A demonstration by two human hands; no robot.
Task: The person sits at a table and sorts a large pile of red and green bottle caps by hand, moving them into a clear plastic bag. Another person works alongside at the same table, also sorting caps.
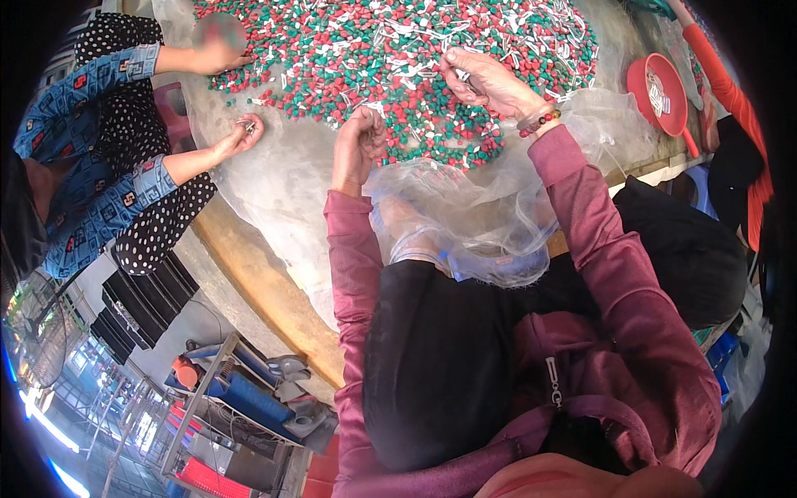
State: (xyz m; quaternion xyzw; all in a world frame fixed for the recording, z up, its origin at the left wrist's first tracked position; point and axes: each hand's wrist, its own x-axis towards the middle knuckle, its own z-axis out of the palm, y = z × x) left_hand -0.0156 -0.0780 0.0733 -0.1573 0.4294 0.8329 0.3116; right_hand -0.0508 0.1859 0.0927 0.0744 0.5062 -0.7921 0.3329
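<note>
A broad layer of small red, green and white plastic pieces [407,75] covers the sheet before me, with thin white strips [415,37] scattered among them. My left hand [361,141] is closed at the near edge of the layer, its fingers curled round white strips whose ends show at the top. Over the middle right of the layer, my right hand [490,83] is closed too, fingers bent inward. Something small and whitish shows between its fingers, too small to name. A beaded bracelet [538,121] circles that wrist.
Translucent sheeting [274,166] lies under the pieces and drapes over my lap. At right, a red long-handled scoop [660,91] holds white strips. A co-worker's hand [241,133] holds white strips at left; another person's red sleeve [730,91] is far right. A rack [224,382] stands lower left.
</note>
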